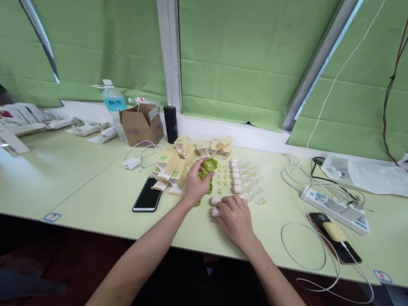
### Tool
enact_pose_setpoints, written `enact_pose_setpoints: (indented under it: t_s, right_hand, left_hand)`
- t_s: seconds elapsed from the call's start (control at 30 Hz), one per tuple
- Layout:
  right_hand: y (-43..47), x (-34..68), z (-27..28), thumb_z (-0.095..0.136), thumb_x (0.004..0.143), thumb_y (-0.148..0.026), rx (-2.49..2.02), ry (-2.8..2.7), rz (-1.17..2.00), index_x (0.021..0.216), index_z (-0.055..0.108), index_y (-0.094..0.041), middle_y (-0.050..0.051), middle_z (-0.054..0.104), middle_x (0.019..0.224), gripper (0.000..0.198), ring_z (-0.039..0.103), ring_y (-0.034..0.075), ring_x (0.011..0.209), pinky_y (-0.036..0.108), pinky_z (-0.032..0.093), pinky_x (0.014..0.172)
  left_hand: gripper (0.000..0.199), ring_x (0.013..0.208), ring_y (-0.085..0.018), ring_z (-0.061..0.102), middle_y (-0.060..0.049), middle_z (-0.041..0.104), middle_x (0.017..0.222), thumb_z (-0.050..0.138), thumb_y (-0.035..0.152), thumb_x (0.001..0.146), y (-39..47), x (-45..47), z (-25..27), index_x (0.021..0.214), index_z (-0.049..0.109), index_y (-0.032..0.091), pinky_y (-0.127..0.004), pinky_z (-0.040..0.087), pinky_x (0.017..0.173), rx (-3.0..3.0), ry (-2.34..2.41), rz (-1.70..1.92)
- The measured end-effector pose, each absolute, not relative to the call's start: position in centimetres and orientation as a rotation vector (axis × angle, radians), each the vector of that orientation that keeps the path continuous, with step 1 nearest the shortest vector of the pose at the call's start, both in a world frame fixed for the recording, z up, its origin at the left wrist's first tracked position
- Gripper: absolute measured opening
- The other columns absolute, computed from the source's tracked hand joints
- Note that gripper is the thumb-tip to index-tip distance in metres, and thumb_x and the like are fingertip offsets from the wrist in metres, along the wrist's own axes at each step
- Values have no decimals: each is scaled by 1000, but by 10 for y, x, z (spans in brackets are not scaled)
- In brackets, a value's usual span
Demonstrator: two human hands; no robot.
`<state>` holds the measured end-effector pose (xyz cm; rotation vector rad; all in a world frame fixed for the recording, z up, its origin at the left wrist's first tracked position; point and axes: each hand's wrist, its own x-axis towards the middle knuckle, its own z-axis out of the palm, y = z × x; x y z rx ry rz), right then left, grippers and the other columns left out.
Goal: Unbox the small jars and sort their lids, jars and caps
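My left hand (196,186) is closed with thumb and fingers around a green flower-shaped piece (210,164). More green pieces (209,189) lie in a column under and beside that hand. To the right, my right hand (236,220) curls its fingers over two pale pink rounded pieces (216,201), near the table's front side. Several small yellow clips (221,176) are set out in two columns between the green pieces and a row of pale pink pieces (236,175). Clear plastic cups (251,174) stand just beyond that row.
Small folded cartons (167,166) cluster left of my left hand, next to a black phone (147,195). A brown box (141,125), a water bottle (115,105) and a black cylinder (171,124) stand behind. At right are a power strip (334,210), loose cables and another phone (350,250).
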<state>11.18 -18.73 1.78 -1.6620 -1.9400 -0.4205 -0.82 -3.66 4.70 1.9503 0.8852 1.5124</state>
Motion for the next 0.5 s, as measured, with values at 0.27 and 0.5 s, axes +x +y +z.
enact_pose_setpoints:
  t_s: [0.27,0.5]
  right_hand:
    - [-187,115,10,89,75,-35,-1665,-1957,-460,108,70,-24,9,70,103,39,57,28,95,41,40,76]
    - [-189,115,14,93,68,-35,-1725,-1898,-408,109,67,-22,8,71,101,50,58,28,94,41,41,76]
  left_hand:
    - [43,95,-19,65,-7,68,121,67,26,89,-38,-7,47,131,60,25,-33,55,86,1988,857,1499]
    - [44,88,-19,62,-7,68,117,69,26,88,-37,-7,45,131,62,26,-34,55,85,1990,866,1487]
